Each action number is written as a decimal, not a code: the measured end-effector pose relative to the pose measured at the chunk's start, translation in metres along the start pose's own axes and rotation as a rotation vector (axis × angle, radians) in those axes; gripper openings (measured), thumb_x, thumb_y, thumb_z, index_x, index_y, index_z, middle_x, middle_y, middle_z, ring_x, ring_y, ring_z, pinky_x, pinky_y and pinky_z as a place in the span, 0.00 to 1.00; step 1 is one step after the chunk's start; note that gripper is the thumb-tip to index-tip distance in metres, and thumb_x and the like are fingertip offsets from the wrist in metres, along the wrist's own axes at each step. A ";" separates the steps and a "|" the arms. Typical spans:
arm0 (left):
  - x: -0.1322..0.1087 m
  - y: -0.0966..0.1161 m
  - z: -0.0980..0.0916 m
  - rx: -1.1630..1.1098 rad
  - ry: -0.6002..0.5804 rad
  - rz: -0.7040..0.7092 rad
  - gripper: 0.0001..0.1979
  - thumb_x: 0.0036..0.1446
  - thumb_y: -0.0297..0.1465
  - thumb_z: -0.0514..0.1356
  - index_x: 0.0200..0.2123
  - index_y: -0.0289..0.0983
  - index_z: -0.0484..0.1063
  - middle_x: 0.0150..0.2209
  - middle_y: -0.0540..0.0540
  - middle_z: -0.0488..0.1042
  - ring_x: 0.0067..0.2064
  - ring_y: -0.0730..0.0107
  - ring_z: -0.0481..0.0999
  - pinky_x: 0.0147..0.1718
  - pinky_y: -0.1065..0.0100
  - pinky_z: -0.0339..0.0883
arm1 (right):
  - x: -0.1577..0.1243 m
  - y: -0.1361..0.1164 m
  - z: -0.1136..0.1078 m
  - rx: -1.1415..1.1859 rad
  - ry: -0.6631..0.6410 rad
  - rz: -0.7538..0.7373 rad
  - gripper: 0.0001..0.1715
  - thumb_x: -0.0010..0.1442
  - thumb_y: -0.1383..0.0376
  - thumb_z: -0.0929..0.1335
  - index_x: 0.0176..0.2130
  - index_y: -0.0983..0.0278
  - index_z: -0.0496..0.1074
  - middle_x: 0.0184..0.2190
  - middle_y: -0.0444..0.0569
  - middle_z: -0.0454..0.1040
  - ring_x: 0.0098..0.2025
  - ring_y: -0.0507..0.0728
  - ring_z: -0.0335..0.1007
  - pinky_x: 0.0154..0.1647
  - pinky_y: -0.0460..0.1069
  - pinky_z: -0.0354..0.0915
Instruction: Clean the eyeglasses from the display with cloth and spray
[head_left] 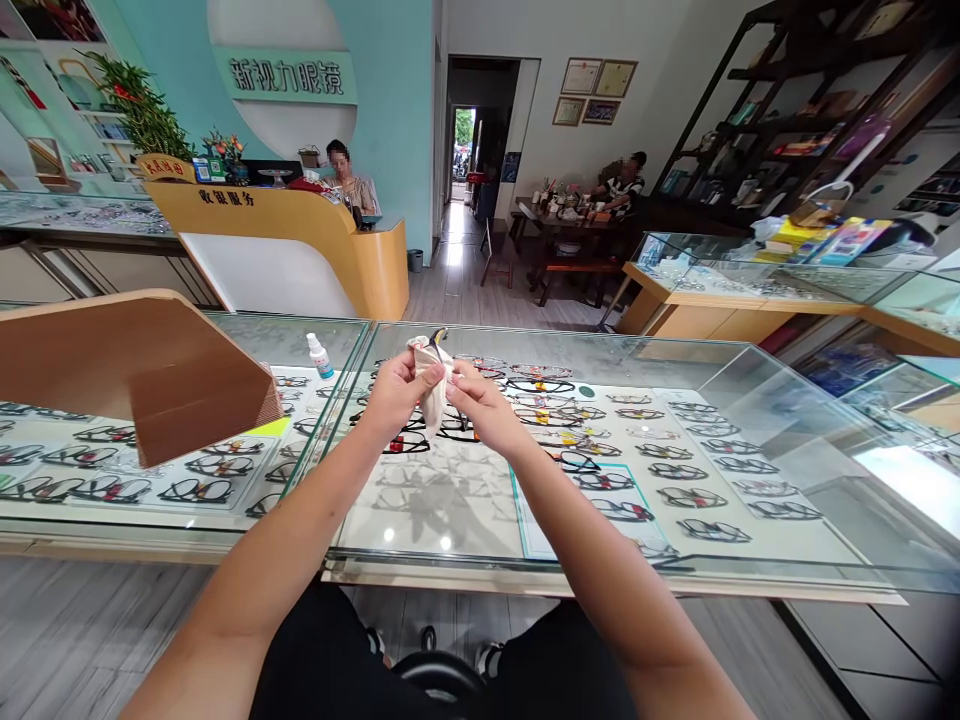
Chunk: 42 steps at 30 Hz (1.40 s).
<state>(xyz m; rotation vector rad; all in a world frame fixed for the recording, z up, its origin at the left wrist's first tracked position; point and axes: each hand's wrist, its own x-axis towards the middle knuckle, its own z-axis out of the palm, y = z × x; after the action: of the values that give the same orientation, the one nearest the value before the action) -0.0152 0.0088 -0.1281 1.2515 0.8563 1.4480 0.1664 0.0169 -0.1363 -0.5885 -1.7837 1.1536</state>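
Observation:
Above the glass counter, my left hand is closed on a pale cloth, its thumb pressed against the folds. A dark eyeglass temple with a yellowish curved tip sticks up out of the cloth; the rest of that pair of glasses is mostly hidden by cloth and fingers. My right hand pinches at the other side of the bundle, fingertips meeting near the left thumb. Just beyond and below the hands, rows of eyeglasses lie on the counter.
A white spray bottle stands left of my hands. A brown angular panel juts over the left counter. More frames lie in the case at right. One person sits behind the cashier desk, another at a back table.

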 end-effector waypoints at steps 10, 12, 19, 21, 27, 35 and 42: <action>0.000 -0.001 0.003 -0.059 0.054 0.027 0.36 0.49 0.64 0.77 0.34 0.36 0.76 0.27 0.49 0.79 0.27 0.72 0.75 0.28 0.70 0.67 | -0.001 -0.004 0.007 -0.078 -0.008 -0.047 0.36 0.69 0.32 0.69 0.35 0.57 0.86 0.62 0.55 0.77 0.68 0.67 0.70 0.77 0.63 0.59; 0.001 0.001 -0.001 -0.040 0.021 0.026 0.36 0.51 0.65 0.75 0.32 0.36 0.76 0.27 0.48 0.79 0.26 0.73 0.73 0.28 0.70 0.66 | -0.001 -0.005 0.006 -0.064 -0.009 -0.045 0.35 0.69 0.32 0.70 0.34 0.58 0.86 0.63 0.55 0.77 0.68 0.67 0.70 0.77 0.63 0.59; 0.006 0.010 -0.021 0.021 -0.266 -0.022 0.33 0.58 0.62 0.73 0.35 0.36 0.78 0.28 0.44 0.81 0.29 0.64 0.80 0.32 0.65 0.75 | 0.001 -0.014 -0.006 0.105 -0.007 0.062 0.30 0.65 0.36 0.75 0.31 0.57 0.86 0.58 0.52 0.80 0.68 0.67 0.70 0.78 0.62 0.58; 0.007 0.011 -0.025 0.038 -0.300 -0.027 0.31 0.58 0.59 0.75 0.38 0.35 0.78 0.29 0.44 0.82 0.31 0.64 0.81 0.33 0.65 0.75 | 0.001 -0.015 -0.008 0.147 -0.011 0.082 0.29 0.65 0.37 0.76 0.30 0.57 0.86 0.56 0.52 0.79 0.68 0.67 0.70 0.78 0.62 0.58; 0.003 0.017 -0.018 0.054 -0.334 0.005 0.27 0.56 0.51 0.79 0.43 0.36 0.78 0.30 0.45 0.83 0.33 0.63 0.82 0.35 0.66 0.75 | 0.002 -0.012 -0.008 0.192 -0.012 0.084 0.28 0.64 0.38 0.77 0.30 0.57 0.86 0.53 0.52 0.79 0.67 0.67 0.71 0.77 0.61 0.59; -0.001 0.016 -0.008 0.080 -0.190 0.014 0.27 0.51 0.51 0.81 0.37 0.36 0.78 0.26 0.47 0.81 0.26 0.66 0.79 0.27 0.67 0.69 | 0.001 -0.011 -0.005 0.186 -0.025 0.104 0.31 0.62 0.35 0.77 0.29 0.58 0.86 0.53 0.53 0.77 0.63 0.67 0.72 0.74 0.62 0.63; -0.002 0.008 -0.004 0.093 -0.059 0.046 0.32 0.54 0.61 0.76 0.32 0.36 0.78 0.21 0.48 0.77 0.21 0.69 0.72 0.22 0.68 0.63 | 0.001 -0.009 -0.001 0.180 -0.044 0.086 0.31 0.63 0.35 0.77 0.29 0.58 0.86 0.53 0.53 0.77 0.62 0.66 0.71 0.73 0.61 0.63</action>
<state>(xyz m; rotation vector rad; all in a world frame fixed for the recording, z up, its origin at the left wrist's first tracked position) -0.0214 0.0056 -0.1218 1.3845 0.8682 1.4140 0.1680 0.0140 -0.1276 -0.5402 -1.6827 1.3787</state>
